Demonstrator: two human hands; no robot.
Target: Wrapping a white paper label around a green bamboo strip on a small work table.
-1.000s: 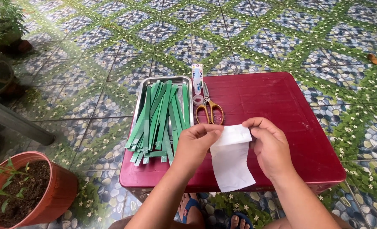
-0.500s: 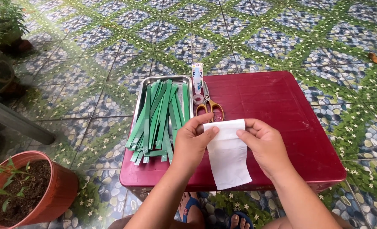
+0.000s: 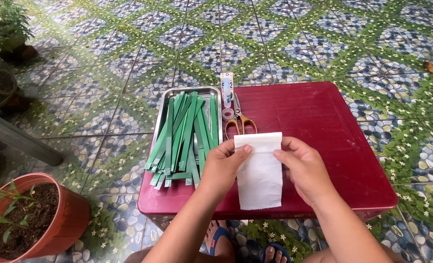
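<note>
A white rectangular sheet (image 3: 259, 170), soft like paper or cloth, hangs in front of me over the near part of a dark red plastic table (image 3: 319, 122). My left hand (image 3: 224, 168) pinches its upper left edge. Its upper right edge is pinched by my right hand (image 3: 304, 168). The sheet droops down past the table's front edge. Left of my hands, a metal tray (image 3: 160, 112) holds several long green strips (image 3: 182, 134), some spilling over its near end.
Gold-handled scissors (image 3: 241, 119), a small tube (image 3: 226, 89) and a little roll of tape (image 3: 227, 114) lie between the tray and my hands. A terracotta pot with a plant (image 3: 31, 219) stands at lower left on the patterned tiled floor. My sandalled feet (image 3: 245, 246) show under the table.
Both hands have lifted the white sheet slightly away from me and drawn its top edge straighter. The tray, scissors and table have not moved.
</note>
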